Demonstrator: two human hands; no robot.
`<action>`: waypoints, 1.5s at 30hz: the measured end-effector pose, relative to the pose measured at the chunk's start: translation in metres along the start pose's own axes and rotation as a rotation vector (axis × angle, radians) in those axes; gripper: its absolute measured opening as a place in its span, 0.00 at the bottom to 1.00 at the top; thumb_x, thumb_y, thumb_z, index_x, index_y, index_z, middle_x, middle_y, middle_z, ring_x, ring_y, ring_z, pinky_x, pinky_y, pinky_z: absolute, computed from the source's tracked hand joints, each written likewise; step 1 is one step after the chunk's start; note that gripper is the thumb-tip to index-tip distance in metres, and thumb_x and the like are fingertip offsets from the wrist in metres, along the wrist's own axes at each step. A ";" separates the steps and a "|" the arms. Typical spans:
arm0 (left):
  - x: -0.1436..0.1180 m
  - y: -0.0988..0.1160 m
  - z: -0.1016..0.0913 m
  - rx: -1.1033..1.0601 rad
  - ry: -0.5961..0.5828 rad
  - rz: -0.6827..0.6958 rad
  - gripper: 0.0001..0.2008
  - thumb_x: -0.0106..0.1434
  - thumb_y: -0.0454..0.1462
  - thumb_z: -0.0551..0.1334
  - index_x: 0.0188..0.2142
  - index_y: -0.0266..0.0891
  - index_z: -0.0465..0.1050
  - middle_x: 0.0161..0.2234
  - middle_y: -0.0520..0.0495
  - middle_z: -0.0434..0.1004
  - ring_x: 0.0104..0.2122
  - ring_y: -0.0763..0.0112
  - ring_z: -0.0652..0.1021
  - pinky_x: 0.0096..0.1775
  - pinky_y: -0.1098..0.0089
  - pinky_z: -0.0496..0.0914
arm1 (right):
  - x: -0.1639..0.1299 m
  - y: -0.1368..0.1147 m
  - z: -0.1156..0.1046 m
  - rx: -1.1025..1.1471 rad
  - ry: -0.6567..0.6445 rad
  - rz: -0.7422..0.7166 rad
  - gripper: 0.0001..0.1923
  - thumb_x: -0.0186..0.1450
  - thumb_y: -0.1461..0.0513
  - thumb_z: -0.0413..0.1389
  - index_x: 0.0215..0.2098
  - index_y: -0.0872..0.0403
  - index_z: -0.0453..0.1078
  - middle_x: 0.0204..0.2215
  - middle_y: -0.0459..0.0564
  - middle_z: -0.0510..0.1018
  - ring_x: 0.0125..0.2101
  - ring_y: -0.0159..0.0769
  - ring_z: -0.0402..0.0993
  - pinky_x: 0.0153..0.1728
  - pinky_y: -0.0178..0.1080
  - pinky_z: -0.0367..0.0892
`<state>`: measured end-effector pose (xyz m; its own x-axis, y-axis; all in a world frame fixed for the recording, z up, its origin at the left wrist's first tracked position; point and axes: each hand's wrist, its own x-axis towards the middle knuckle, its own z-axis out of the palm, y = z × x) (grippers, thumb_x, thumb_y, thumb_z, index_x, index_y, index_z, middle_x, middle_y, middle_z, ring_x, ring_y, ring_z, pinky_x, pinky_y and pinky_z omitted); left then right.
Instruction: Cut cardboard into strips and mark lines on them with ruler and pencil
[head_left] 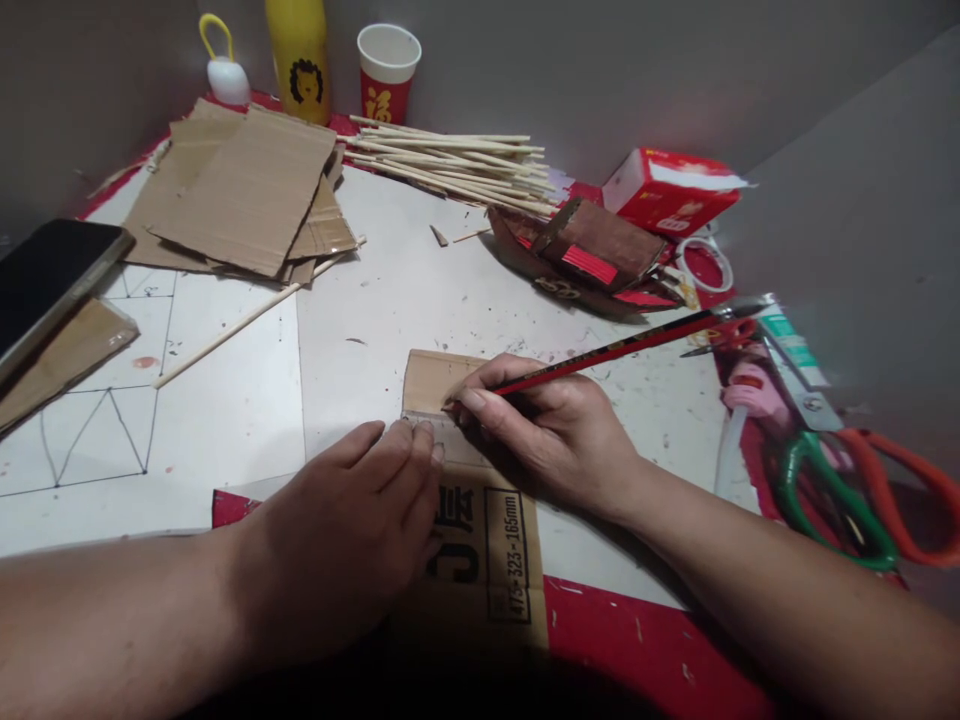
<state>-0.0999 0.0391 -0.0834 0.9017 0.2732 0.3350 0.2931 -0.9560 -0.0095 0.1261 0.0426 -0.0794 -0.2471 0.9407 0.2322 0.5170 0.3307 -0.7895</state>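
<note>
My right hand [551, 425] is closed around a red and black pencil [615, 352], its tip down on a piece of brown cardboard [435, 380]. Across the cardboard lies a clear strip [469, 440] that looks like a ruler, partly covered by both hands. My left hand [352, 510] lies over the strip and cardboard, fingers stretched out side by side and pressing down; its thumb side is partly hidden. Black printed characters and numbers show on the cardboard's near part, which runs into dark shadow.
Cardboard sheets [247, 190], wooden sticks [457, 160] and a paper cup [388, 75] stand at the back. A brown model boat [592, 255], red tissue pack [667, 190] and scissors [832, 510] are right. A phone [52, 270] lies left, near a drawn sheet [97, 430].
</note>
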 end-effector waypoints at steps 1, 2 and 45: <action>0.000 0.000 0.000 0.002 0.002 -0.002 0.19 0.71 0.36 0.55 0.52 0.20 0.74 0.53 0.25 0.76 0.52 0.45 0.76 0.53 0.53 0.70 | 0.000 0.000 0.000 -0.001 -0.002 0.003 0.09 0.71 0.63 0.54 0.32 0.54 0.71 0.28 0.46 0.76 0.29 0.31 0.72 0.31 0.35 0.68; 0.000 0.000 -0.001 0.002 0.005 -0.003 0.19 0.71 0.36 0.55 0.52 0.20 0.74 0.53 0.26 0.77 0.52 0.45 0.76 0.53 0.53 0.70 | 0.000 0.000 0.000 -0.003 -0.009 0.005 0.09 0.71 0.62 0.54 0.32 0.54 0.71 0.27 0.46 0.76 0.29 0.31 0.72 0.31 0.35 0.69; 0.001 0.001 0.000 0.016 0.018 0.003 0.18 0.68 0.36 0.58 0.50 0.21 0.76 0.53 0.27 0.77 0.51 0.45 0.76 0.53 0.53 0.69 | -0.001 0.000 0.002 0.029 0.027 -0.007 0.09 0.70 0.64 0.56 0.31 0.54 0.72 0.28 0.46 0.77 0.29 0.31 0.74 0.31 0.35 0.70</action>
<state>-0.0991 0.0388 -0.0832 0.8968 0.2685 0.3517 0.2959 -0.9549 -0.0257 0.1245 0.0411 -0.0809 -0.2283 0.9402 0.2529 0.4914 0.3355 -0.8037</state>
